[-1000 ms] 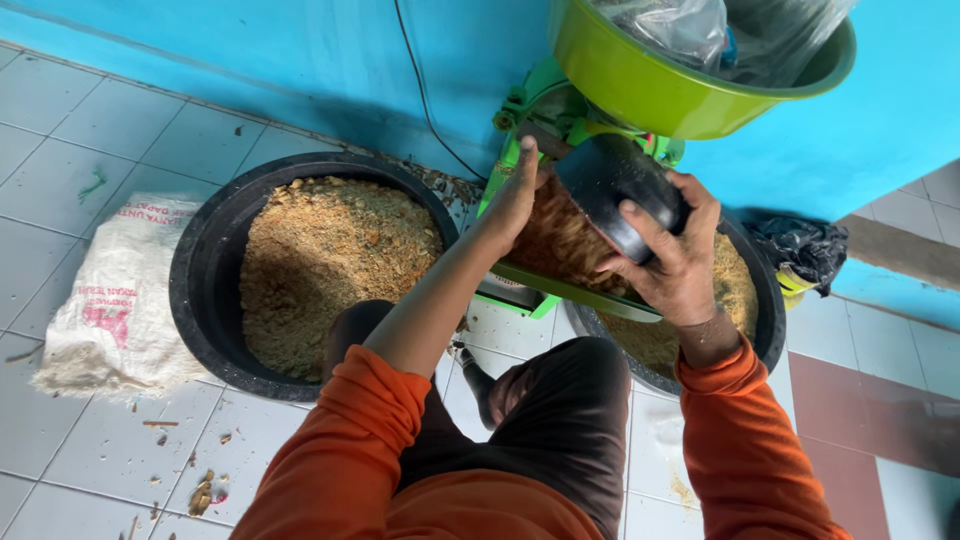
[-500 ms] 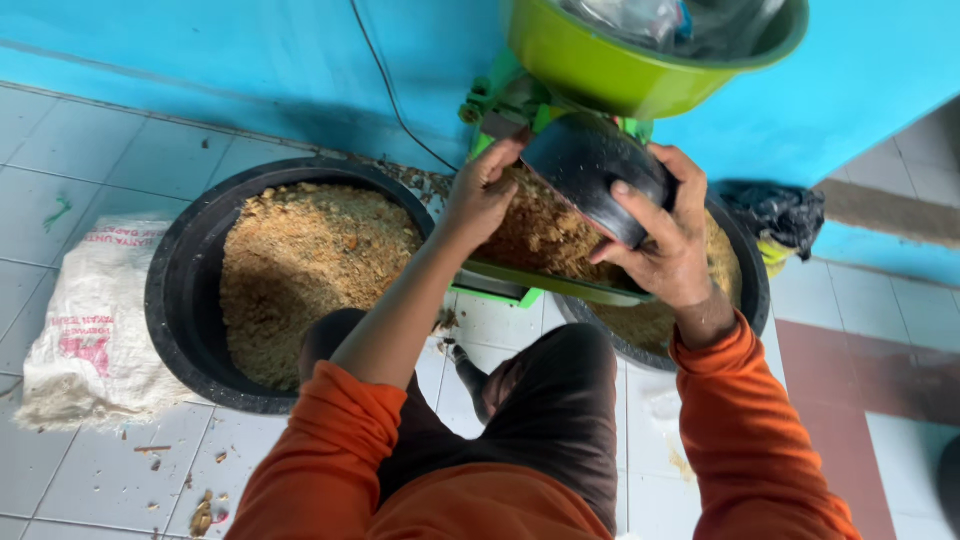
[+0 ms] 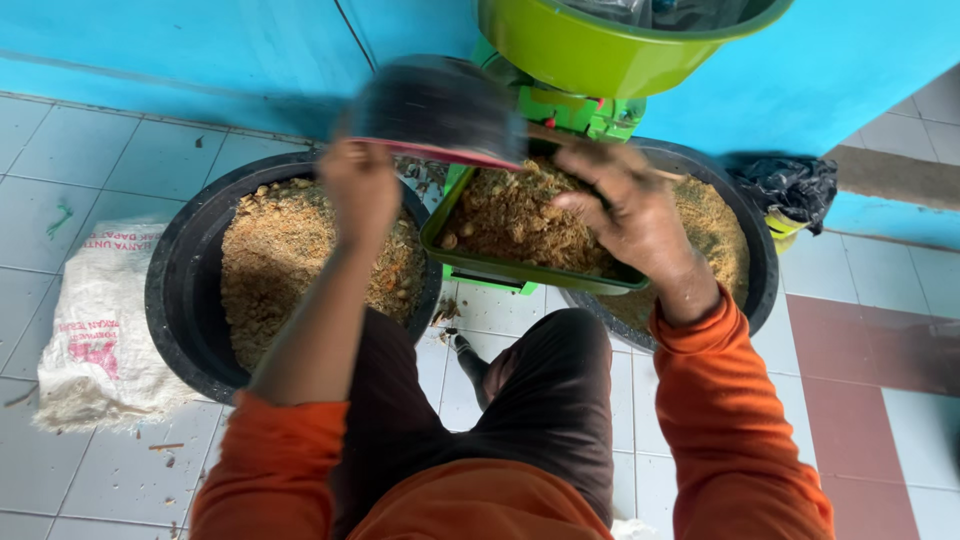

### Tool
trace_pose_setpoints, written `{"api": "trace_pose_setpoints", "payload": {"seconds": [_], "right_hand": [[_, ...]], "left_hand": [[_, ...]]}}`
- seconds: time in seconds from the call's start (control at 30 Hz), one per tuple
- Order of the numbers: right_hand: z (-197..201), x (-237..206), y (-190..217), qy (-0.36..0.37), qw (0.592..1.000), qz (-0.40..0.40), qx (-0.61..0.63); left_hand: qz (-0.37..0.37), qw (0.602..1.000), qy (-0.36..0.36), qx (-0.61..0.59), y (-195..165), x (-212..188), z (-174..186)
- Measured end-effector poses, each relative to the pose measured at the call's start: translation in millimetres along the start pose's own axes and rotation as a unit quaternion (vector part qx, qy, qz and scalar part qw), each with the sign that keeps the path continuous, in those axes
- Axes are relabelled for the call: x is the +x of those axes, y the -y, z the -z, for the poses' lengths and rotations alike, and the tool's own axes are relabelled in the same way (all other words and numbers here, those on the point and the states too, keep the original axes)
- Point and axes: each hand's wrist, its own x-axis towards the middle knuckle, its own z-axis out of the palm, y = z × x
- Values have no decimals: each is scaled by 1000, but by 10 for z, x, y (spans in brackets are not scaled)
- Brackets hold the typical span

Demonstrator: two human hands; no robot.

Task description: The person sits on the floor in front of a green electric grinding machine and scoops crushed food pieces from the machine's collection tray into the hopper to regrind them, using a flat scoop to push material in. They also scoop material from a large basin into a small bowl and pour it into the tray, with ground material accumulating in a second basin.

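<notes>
Head view, looking down past orange sleeves. Left hand (image 3: 362,190) closed on the rim of a dark bowl (image 3: 440,110), blurred, held up over the gap between black tub (image 3: 170,300) and green tray (image 3: 530,275). Bowl above and just right of that hand, mouth tipped toward the tray side. Right hand (image 3: 625,210) open, fingers spread, resting on brown meal (image 3: 510,215) in the tray, gripping nothing firm. Nearer the bowl: left hand. Second tub (image 3: 755,250) behind the tray, green hopper (image 3: 600,45) above, white sack (image 3: 95,330) far left on tiled floor.
</notes>
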Motion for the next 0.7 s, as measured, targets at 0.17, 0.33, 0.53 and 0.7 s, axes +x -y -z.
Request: {"api": "trace_pose_setpoints", "payload": {"seconds": [0.17, 0.33, 0.53, 0.7], "right_hand": [[-272, -190, -488, 122, 984, 118, -57], [-657, -28, -892, 311, 937, -77, -137], [-513, 138, -635, 396, 877, -272, 33], [-599, 36, -410, 240, 968, -23, 66]], "left_hand": [[95, 992, -79, 36, 584, 173, 772], [78, 963, -150, 212, 1240, -23, 1193], [352, 932, -60, 61, 1879, -459, 1167], [507, 856, -96, 5, 2460, -796, 1148]]}}
